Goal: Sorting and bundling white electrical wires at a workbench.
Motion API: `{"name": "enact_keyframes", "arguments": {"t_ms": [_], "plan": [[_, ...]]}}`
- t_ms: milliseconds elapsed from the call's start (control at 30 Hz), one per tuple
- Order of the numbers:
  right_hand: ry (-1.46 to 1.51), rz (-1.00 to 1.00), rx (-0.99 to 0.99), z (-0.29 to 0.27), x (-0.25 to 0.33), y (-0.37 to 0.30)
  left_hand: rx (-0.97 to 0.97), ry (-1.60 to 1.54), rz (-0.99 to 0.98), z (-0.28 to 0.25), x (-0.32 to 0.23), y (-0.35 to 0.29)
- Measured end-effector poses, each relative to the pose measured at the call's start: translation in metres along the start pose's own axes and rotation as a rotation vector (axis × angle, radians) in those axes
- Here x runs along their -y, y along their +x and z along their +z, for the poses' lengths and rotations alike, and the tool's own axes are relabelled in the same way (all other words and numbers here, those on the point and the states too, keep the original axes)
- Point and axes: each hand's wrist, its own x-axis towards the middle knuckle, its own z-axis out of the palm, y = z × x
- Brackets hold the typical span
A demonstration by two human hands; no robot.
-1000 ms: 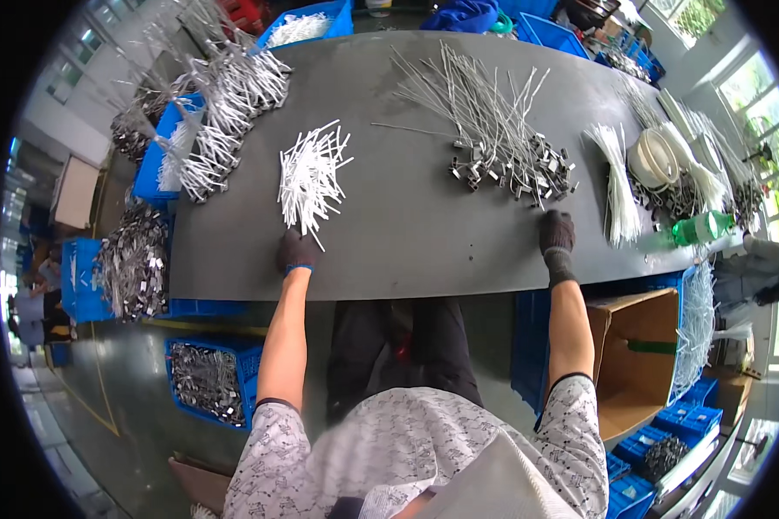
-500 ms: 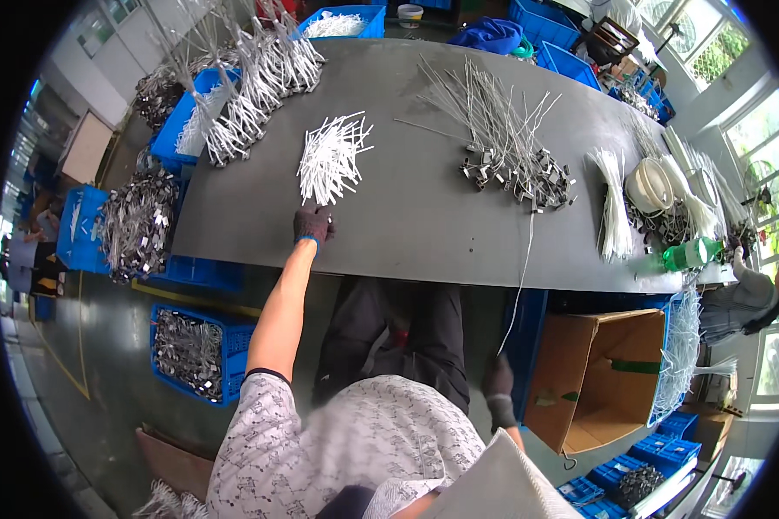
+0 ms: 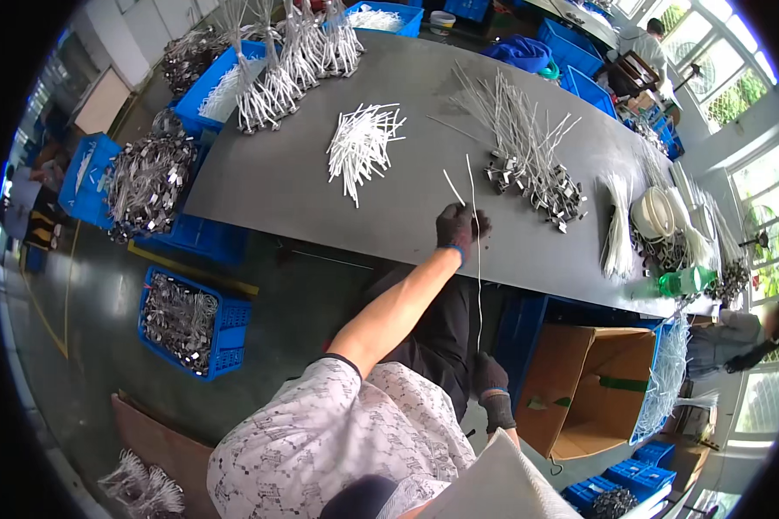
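Note:
My left hand (image 3: 460, 229), in a dark glove, is over the table's front edge with its fingers closed. A short white strip (image 3: 453, 187) sticks up out of it. Beside those fingers runs a long thin pale wire (image 3: 479, 298), its upper end standing above the hand. Lower down, next to my body, my gloved right hand (image 3: 491, 377) is closed on the wire's lower end. To the left lies a loose pile of short white strips (image 3: 363, 143). A bundle of wires with dark metal clips (image 3: 550, 190) lies to the right.
Tied bundles of white-tipped wires (image 3: 277, 91) stand at the table's far left. White strands (image 3: 617, 225), a white bowl (image 3: 653, 214) and a green bottle (image 3: 688, 281) are at the right. An open cardboard box (image 3: 601, 389) stands below. A blue crate (image 3: 231, 337) is on the floor.
My left hand has moved right from the white strip pile, now with one strip in it, and is at the wire. The wire has been drawn away from the clip bundle; my right hand is slightly higher.

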Motion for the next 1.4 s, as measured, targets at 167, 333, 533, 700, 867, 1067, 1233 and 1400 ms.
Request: {"name": "enact_keyframes", "arguments": {"t_ms": [167,333,533,700,867,1067,1233,1400], "plan": [[-0.070,0.059,0.176,-0.002,-0.020,-0.018,-0.084,0.157,0.441,0.018,-0.047,0.003],[-0.039,0.124,0.167,0.011,-0.026,-0.022,-0.008,0.194,0.541,0.019,-0.059,-0.005],[-0.035,0.139,0.156,0.013,-0.022,-0.031,-0.016,0.175,0.461,0.010,-0.061,-0.010],[-0.015,0.071,0.078,0.014,-0.019,-0.036,-0.039,0.178,0.468,0.003,-0.059,-0.006],[-0.007,0.138,0.107,0.012,-0.009,-0.040,0.076,0.437,0.530,-0.002,-0.061,-0.003],[0.033,0.122,0.089,0.011,-0.004,-0.036,0.013,0.291,0.469,0.000,-0.063,-0.004],[0.030,0.132,0.121,0.015,-0.004,-0.034,-0.003,0.287,0.531,0.000,-0.065,-0.004],[0.030,0.137,0.120,0.014,-0.002,-0.035,0.093,0.429,0.567,-0.004,-0.070,-0.001]]}}
